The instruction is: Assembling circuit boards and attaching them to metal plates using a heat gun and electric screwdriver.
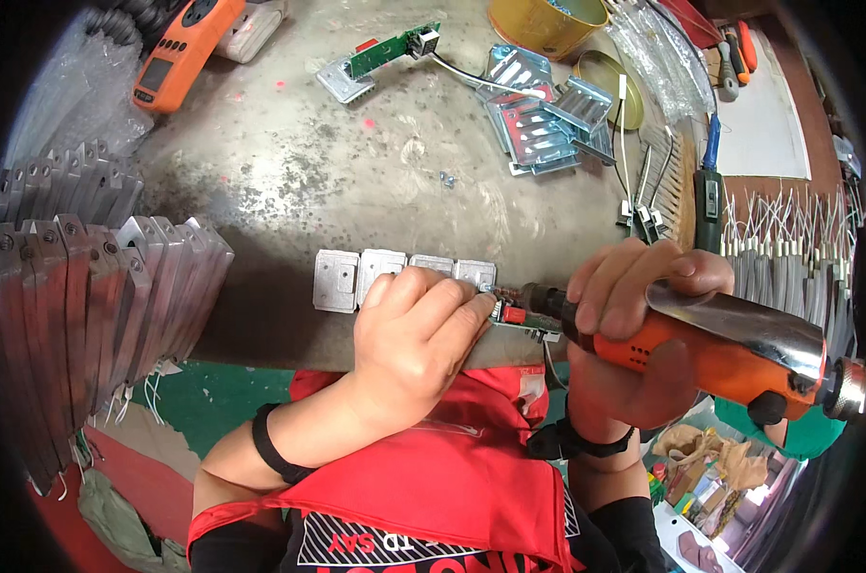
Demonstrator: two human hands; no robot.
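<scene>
My right hand [633, 315] is wrapped round an orange electric screwdriver [729, 349] with a shiny metal top, lying almost level with its tip to the left. My left hand [418, 329] is closed, its fingertips pressed together at the left end of a small green circuit board [538, 323] bearing a red part. The driver's tip meets those fingertips, so the exact contact is hidden. Just beyond my left hand, several grey metal plates stand in a row, among them a left plate [336, 281] and a right plate [476, 272], partly covered by my fingers.
Stacked metal housings [89, 277] line the left side. Farther off lie another circuit board on a metal block [345, 81], bagged blue-silver parts [538, 119], a yellow tub [543, 27] and an orange meter [180, 57]. At right are a dark screwdriver [708, 205] and rows of wired strips [786, 277].
</scene>
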